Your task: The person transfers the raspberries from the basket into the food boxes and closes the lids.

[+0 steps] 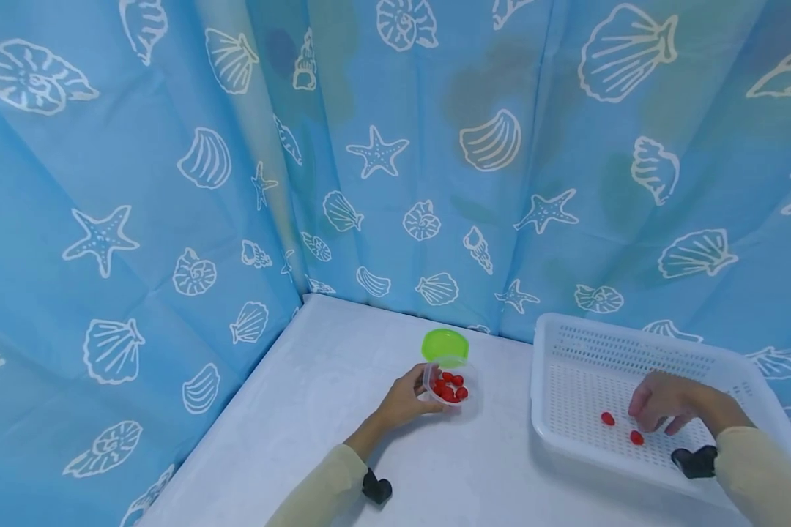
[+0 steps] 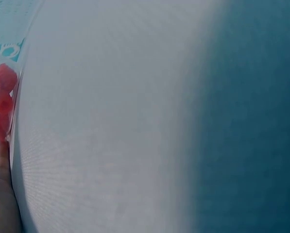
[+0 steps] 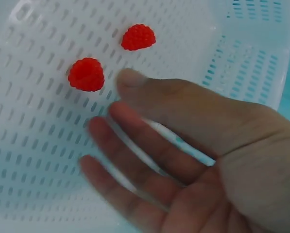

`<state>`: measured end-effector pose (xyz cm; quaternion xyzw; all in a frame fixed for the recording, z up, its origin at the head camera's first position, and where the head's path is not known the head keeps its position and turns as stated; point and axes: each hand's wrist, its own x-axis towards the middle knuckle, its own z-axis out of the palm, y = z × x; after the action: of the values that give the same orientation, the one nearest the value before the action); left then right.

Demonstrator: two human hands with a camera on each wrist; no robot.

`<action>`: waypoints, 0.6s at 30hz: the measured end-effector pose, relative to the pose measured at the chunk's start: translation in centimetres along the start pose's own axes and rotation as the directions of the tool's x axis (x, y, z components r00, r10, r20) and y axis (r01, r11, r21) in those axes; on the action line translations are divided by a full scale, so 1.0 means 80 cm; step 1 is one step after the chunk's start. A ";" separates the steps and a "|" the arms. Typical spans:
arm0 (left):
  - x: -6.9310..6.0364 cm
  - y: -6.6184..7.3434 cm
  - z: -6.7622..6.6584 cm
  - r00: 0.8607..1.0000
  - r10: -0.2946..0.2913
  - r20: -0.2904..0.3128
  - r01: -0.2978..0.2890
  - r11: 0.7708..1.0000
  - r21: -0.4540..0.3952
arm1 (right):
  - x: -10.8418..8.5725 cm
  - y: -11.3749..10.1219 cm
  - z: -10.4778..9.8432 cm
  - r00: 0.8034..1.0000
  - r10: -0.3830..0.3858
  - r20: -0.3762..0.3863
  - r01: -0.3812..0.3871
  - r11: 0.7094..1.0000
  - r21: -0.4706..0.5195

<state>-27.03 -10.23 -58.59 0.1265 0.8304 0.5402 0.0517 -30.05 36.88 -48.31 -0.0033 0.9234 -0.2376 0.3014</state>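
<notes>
My left hand (image 1: 405, 399) grips a small clear plastic container (image 1: 452, 364) from its left side, fingers and thumb around the wall. Several red raspberries (image 1: 448, 393) lie inside it; in the left wrist view, some raspberries (image 2: 4, 103) show through the wall at the left edge. Over the white perforated basket (image 1: 539, 388) is my right hand (image 1: 666, 402), fingers relaxed and apart, with nothing between them. Two raspberries lie on the basket's floor near its fingertips: one raspberry (image 3: 86, 74) with its hollow showing, the other raspberry (image 3: 138, 37) beside it.
A bright green lid (image 1: 445, 344) lies on the white-covered table (image 1: 329, 351) just behind the container. The basket's raised rim surrounds the right hand's area. Blue curtains (image 1: 382, 241) with shell prints stand along the table's back and left edges.
</notes>
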 end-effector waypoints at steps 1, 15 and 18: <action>0.000 0.000 0.000 1.000 -0.001 -0.004 0.001 1.000 0.004 | -0.001 -0.001 0.000 1.000 0.014 0.013 -0.014 1.000 0.002; 0.000 -0.005 0.009 1.000 -0.011 0.002 0.011 0.999 0.039 | 0.011 0.013 0.026 0.991 0.040 0.129 -0.043 0.999 0.018; 0.002 -0.003 0.003 1.000 0.010 -0.015 -0.009 0.999 0.037 | 0.017 0.006 0.024 0.992 0.034 0.123 -0.035 0.999 0.003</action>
<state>-27.12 -10.06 -58.87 0.1273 0.8399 0.5261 0.0405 -29.99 36.25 -50.65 -0.0012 0.9024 -0.2338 0.3620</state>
